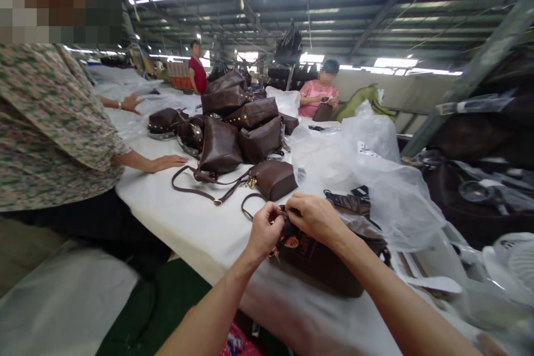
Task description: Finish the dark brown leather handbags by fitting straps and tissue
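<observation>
Head view: I have both hands together at the top edge of a dark brown bag (329,270), which rests on the white-covered surface (175,214) directly below them. My left hand (266,227) is narrow, its thumb and fingers pinched at the bag's top; my right hand (314,214), just beside it, is narrow too, its fingers curled down onto the same edge. I cannot tell which small part lies between the fingertips. Orange print (297,242) shows on the bag's near side, below and between the two hands.

Just beyond my left hand sits a smaller brown bag (276,179) with a gold-coloured charm (251,182); its strap (200,196) loops out over the surface to the left. Farther beyond that hand rises a heap of brown bags (223,147), some edged with studs. Well to the left of my hands, a co-worker in a floral top (62,128) lays one hand (169,162) flat on the surface, near the heap.

Beyond my right hand lie black printed tags (350,201), with clear plastic bags (384,178) bunched past them. A person in pink (317,97) and a person in red (197,71) appear far beyond both hands.
</observation>
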`<state>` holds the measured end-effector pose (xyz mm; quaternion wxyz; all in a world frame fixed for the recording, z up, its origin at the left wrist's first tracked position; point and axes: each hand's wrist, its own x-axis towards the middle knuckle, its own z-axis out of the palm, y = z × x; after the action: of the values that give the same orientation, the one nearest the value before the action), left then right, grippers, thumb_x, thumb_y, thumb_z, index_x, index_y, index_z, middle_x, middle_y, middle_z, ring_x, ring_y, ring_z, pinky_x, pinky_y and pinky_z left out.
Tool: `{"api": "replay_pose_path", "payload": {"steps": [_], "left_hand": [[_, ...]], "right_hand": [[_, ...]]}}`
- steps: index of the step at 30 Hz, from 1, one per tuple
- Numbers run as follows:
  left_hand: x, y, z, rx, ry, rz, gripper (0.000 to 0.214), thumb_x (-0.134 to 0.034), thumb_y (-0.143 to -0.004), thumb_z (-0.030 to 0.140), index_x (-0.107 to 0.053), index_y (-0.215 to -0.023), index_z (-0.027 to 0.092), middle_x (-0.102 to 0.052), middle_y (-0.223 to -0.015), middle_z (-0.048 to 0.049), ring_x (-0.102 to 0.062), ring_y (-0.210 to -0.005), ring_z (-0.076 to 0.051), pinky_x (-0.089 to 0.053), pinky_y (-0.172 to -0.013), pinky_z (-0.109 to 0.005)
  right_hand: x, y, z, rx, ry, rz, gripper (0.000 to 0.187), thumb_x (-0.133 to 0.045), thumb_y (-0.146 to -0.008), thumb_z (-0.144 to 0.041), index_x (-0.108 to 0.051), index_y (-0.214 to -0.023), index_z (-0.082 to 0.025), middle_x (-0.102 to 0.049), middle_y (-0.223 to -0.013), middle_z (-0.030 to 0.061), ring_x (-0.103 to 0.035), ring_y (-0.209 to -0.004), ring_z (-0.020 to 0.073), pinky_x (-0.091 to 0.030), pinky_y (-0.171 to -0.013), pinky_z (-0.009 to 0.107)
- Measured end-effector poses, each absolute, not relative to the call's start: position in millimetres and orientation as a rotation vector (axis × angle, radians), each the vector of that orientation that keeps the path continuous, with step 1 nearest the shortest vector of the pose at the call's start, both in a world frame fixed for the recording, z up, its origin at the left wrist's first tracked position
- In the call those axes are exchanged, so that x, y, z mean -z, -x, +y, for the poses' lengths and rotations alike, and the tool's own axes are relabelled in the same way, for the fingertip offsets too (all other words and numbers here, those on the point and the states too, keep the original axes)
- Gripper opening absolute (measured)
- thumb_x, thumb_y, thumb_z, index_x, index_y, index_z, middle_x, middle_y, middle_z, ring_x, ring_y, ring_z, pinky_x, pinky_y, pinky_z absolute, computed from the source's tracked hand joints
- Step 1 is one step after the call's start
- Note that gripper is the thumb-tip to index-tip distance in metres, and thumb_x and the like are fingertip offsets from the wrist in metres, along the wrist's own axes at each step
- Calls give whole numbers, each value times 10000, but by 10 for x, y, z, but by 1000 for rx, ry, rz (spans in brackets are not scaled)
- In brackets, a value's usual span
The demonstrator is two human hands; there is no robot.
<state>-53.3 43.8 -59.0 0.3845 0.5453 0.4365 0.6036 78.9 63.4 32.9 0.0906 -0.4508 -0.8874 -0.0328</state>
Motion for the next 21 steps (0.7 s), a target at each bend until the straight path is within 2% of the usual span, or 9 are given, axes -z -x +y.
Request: {"api": "replay_pose_path", "payload": {"steps": [4, 9, 12, 15, 21], "left_hand": [[552, 517, 427, -1552, -1354, 1073, 106, -580, -786, 248, -606, -846, 165, -605, -750, 2, -539, -600, -99, -478, -564, -205], [577, 527, 451, -1572, -1329, 1074, 126, -565, -825, 274, -561, -754, 170, -550, -677, 16, -530, -576, -92, -472, -517, -179], [604, 540, 468, -1556, -1237, 1017, 150, -591, -809, 306, -549, -766, 169, -544, -683, 22, -533, -571, -87, -477, -487, -166], [608, 546, 477, -1520, -1073, 943, 221, -636, -765, 366, -540, -777, 167, -553, -684, 25, -545, -561, -93, -489, -440, -170], [587, 571, 487, -1544, -942, 880, 261, -679, -719, 383, -582, -770, 146, -604, -677, 1, -556, -572, -97, -504, -427, -174]], "right_hand": [[-319, -800, 676, 28, 1309, -2670, 187, -521, -885, -166, -701, -839, -185, -670, -860, 35, -614, -797, 152, -353, -636, 242], [-365, -828, 693, -96, 1201, -2652, 186, -513, -876, -156, -686, -806, -165, -663, -820, 46, -600, -751, 152, -389, -669, 242], [-430, -854, 704, -271, 1173, -2559, 128, -537, -830, -133, -659, -847, -171, -668, -797, 16, -591, -707, 136, -410, -661, 228], [-497, -831, 737, -371, 1278, -2563, 167, -546, -771, -75, -636, -875, -171, -664, -750, -17, -573, -638, 117, -400, -613, 207], [-518, -649, 840, -12, 1366, -2819, 153, -571, -794, -65, -690, -840, -148, -685, -824, 55, -614, -769, 158, -399, -685, 223]]}}
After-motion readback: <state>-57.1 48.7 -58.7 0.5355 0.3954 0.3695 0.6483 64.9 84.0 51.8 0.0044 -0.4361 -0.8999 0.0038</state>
